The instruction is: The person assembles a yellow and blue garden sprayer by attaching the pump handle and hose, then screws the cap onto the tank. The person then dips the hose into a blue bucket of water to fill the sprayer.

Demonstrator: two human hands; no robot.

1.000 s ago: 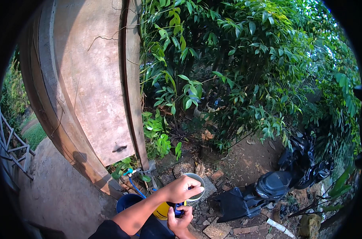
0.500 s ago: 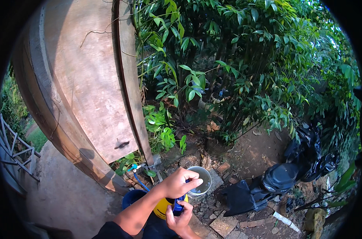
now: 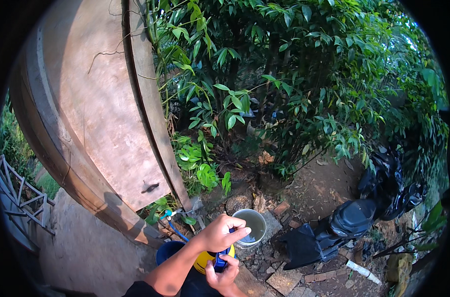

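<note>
My left hand is closed at the upper end of a blue handled part, its thumb pointing right. Below it, my right hand has its fingers curled round the lower end of the same part. This blue part sits over a round yellow container, which my left forearm partly covers; its exact kind is unclear. Just beyond my left hand stands a pale bucket holding cloudy liquid. A dark blue tub shows left of my forearm.
A tall wooden panel rises at the left. By its foot, a blue hose runs from a teal tap. Dense shrubs fill the back. To the right lie a black motorcycle, loose bricks and a white pipe.
The view has shifted slightly, so the panel appears farther left and the motorcycle farther right. Both hands keep their hold on the blue part, with little visible movement against the yellow container.
</note>
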